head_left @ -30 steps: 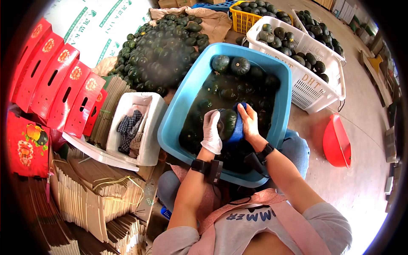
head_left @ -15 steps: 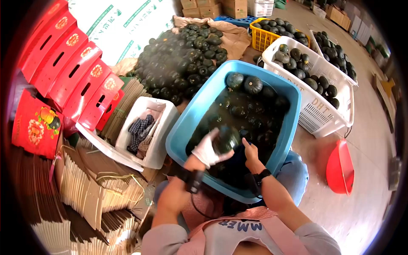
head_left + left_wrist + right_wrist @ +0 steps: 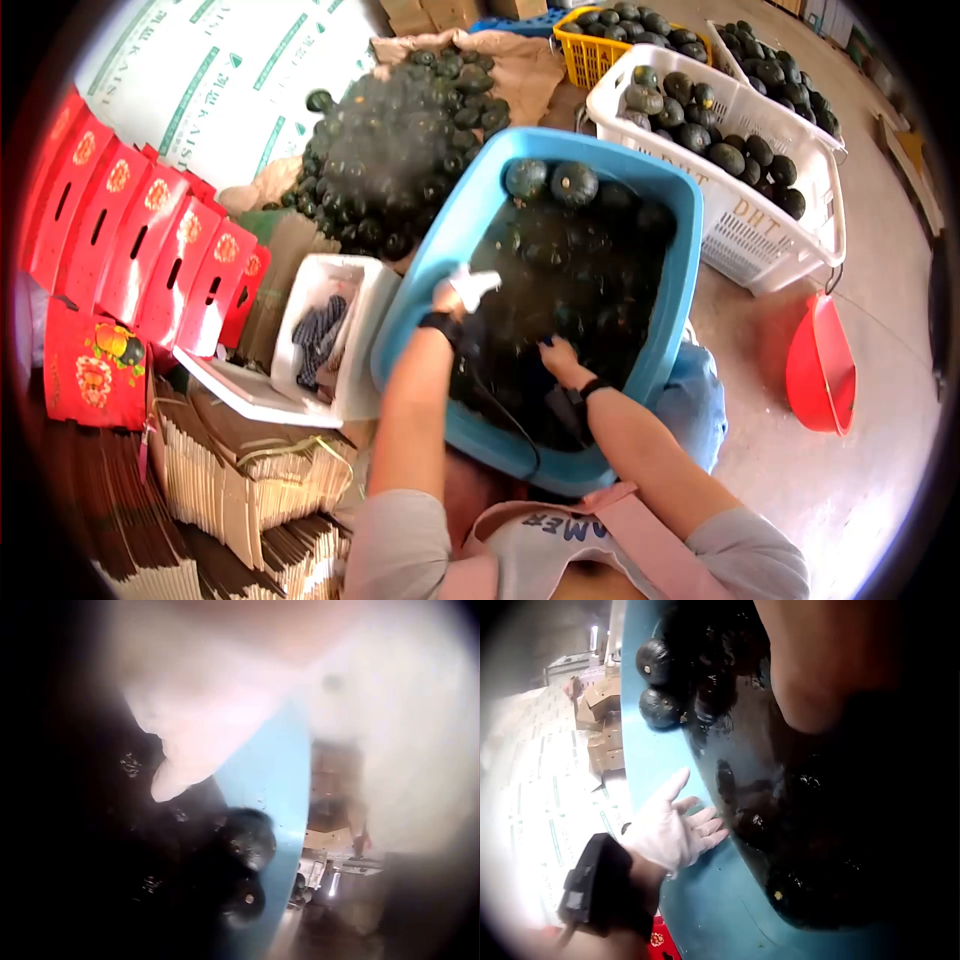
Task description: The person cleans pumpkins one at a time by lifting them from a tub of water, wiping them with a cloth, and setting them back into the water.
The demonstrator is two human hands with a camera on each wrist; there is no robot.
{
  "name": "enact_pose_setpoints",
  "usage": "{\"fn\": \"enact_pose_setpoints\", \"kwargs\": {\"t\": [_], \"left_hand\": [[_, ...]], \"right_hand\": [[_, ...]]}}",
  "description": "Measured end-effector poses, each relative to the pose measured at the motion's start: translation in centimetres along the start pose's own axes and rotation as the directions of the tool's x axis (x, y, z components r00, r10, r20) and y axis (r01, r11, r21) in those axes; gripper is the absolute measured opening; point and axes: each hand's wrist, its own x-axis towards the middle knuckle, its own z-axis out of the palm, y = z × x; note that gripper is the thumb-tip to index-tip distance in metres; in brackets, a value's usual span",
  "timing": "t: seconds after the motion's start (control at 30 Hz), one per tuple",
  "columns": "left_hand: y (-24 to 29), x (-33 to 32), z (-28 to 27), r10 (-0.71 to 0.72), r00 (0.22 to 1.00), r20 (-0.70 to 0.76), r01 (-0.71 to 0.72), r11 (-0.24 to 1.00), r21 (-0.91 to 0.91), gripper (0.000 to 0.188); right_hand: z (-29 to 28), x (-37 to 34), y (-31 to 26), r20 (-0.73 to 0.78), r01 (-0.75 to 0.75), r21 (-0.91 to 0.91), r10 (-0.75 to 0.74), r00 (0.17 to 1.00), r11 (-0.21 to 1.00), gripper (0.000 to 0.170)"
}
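Over the left side of the blue tub (image 3: 415, 290), my white-gloved left hand (image 3: 673, 831) has its fingers spread and holds nothing. It also shows in the head view as the left hand (image 3: 474, 286), pointing inward. My bare right hand (image 3: 562, 362) dips into the dark water near the tub's middle, with a bit of blue cloth (image 3: 545, 343) at its fingers; the water hides the rest. Dark green squashes (image 3: 574, 184) sit at the tub's far end, and others lie submerged. One squash (image 3: 320, 100) shows at the upper left edge of a big squash pile (image 3: 400, 150).
White crates (image 3: 740, 235) and a yellow crate (image 3: 585, 55) of squashes stand at the back right. A red basin (image 3: 820, 370) is on the right floor. To the left are a white foam box (image 3: 360, 340), red cartons (image 3: 150, 235) and stacked flat cardboard (image 3: 215, 480).
The squash held between both hands has left them. My left hand has swung left and opened; my right hand has lowered into the water. A squash now shows at the pile's upper left edge.
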Motion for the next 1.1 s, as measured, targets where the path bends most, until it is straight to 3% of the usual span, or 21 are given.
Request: {"fn": "enact_pose_setpoints", "kwargs": {"t": [0.07, 0.1, 0.13, 0.17, 0.2, 0.27, 0.33, 0.47, 0.5, 0.57, 0.6, 0.63, 0.67, 0.7, 0.73, 0.8, 0.87, 0.93, 0.97, 1.0, 1.1], "left_hand": [[2.8, -1.7, 2.9, -0.101, 0.949, -0.299, 0.139, 0.984, 0.11, 0.083], [-0.4, 0.6, 4.6, 0.065, 0.95, -0.306, 0.001, 0.977, 0.211, 0.088], [2.3, -0.5, 4.6, -0.008, 0.954, -0.3, 0.084, 0.967, 0.24, 0.085], [1.6, 1.6, 4.9, -0.103, 0.95, -0.295, 0.166, 0.966, 0.197, 0.085], [2.6, 1.9, 4.5, -0.152, 0.952, -0.266, 0.218, 0.946, 0.241, 0.083], [4.1, 2.0, 4.1, -0.308, 0.921, -0.237, 0.358, 0.911, 0.206, 0.089], [3.1, 2.4, 3.2, -0.309, 0.94, -0.147, 0.322, 0.944, 0.074, 0.092], [1.1, 2.4, 3.3, -0.318, 0.936, -0.148, 0.321, 0.947, -0.007, 0.086], [0.3, 2.6, 2.8, -0.315, 0.936, -0.155, 0.316, 0.949, -0.014, 0.086], [-2.3, 3.6, 1.8, -0.056, 0.985, 0.166, 0.062, 0.997, -0.036, 0.069], [-4.5, 4.9, 2.0, 0.07, 0.989, 0.129, -0.067, 0.997, -0.024, 0.06], [-7.0, 5.6, 1.8, 0.437, 0.896, 0.085, -0.439, 0.898, 0.016, 0.059], [-7.4, 5.6, 1.6, 0.741, 0.668, 0.061, -0.744, 0.664, 0.072, 0.057], [-6.1, 5.6, 2.5, 0.345, 0.927, 0.149, -0.225, 0.828, -0.514, 0.057], [-4.4, 5.8, 3.5, -0.014, 0.874, 0.486, 0.435, 0.467, -0.77, 0.057], [-0.2, 3.5, 4.3, 0.064, 0.85, 0.523, 0.442, 0.453, -0.774, 0.057], [3.4, 2.0, 5.3, 0.177, 0.829, 0.53, 0.495, 0.207, -0.844, 0.047], [-1.0, 6.6, 8.7, 0.34, 0.912, 0.229, 0.124, 0.305, -0.944, 0.043], [0.3, 4.9, 9.7, 0.419, 0.899, -0.129, -0.371, 0.573, -0.731, 0.033], [4.1, 3.0, 9.0, 0.052, 0.991, 0.12, 0.097, 0.319, -0.943, 0.028], [5.5, 0.3, 8.4, -0.042, 0.988, 0.15, 0.155, 0.16, -0.975, 0.025]], "right_hand": [[1.0, 1.3, 1.5, 0.224, -0.302, 0.116, 0.271, 0.936, 0.946, 0.044], [1.5, 0.9, 2.2, 0.173, -0.207, -0.03, 0.209, 0.962, 0.978, 0.046], [-2.4, -0.9, -3.6, 0.28, -0.607, 0.231, 0.546, 0.79, 0.76, 0.052], [4.7, 4.5, 7.0, 0.28, -0.236, -0.08, 0.25, 0.927, 0.968, 0.057], [0.1, 0.7, -1.9, 0.086, -0.647, 0.363, 0.667, 0.74, 0.671, 0.054], [-1.5, -0.2, -5.1, 0.094, -0.629, 0.497, 0.683, 0.724, 0.598, 0.049], [-1.4, 0.3, -5.3, 0.113, -0.278, 0.892, 0.42, 0.901, 0.356, 0.047], [-2.7, 2.3, -7.1, 0.102, -0.122, 0.989, 0.201, 0.974, 0.087, 0.045], [-2.9, 2.4, -7.5, 0.099, -0.119, 0.989, 0.192, 0.976, 0.093, 0.045], [-4.0, 2.5, -8.1, 0.074, -0.094, 0.991, 0.203, 0.976, 0.09, 0.053], [-4.4, 3.1, -7.9, 0.057, -0.077, 0.993, 0.209, 0.976, 0.089, 0.057], [-4.4, 3.3, -7.7, 0.12, -0.13, 0.989, 0.137, 0.983, 0.064, 0.061], [-3.2, 3.8, -7.0, 0.057, -0.07, 0.977, 0.069, 0.996, 0.201, 0.062], [-3.0, 3.5, -7.2, -0.048, 0.089, 0.914, -0.111, 0.993, 0.397, 0.064], [-2.9, 3.2, -7.5, -0.121, 0.271, 0.796, -0.295, 0.948, 0.542, 0.065], [-3.0, 2.5, -8.2, -0.167, 0.255, 0.594, -0.193, 0.967, 0.763, 0.067], [-4.7, 2.7, -8.8, -0.17, 0.324, 0.609, -0.28, 0.945, 0.724, 0.089], [-3.9, 2.4, -8.7, -0.24, 0.418, 0.553, -0.343, 0.908, 0.721, 0.101], [-3.9, 2.3, -8.7, -0.339, 0.463, 0.433, -0.336, 0.879, 0.774, 0.096], [-4.3, 2.2, -8.6, -0.306, 0.383, 0.476, -0.26, 0.916, 0.791, 0.084], [-4.3, 2.0, -9.2, -0.238, 0.326, 0.547, -0.23, 0.943, 0.771, 0.071]]}}
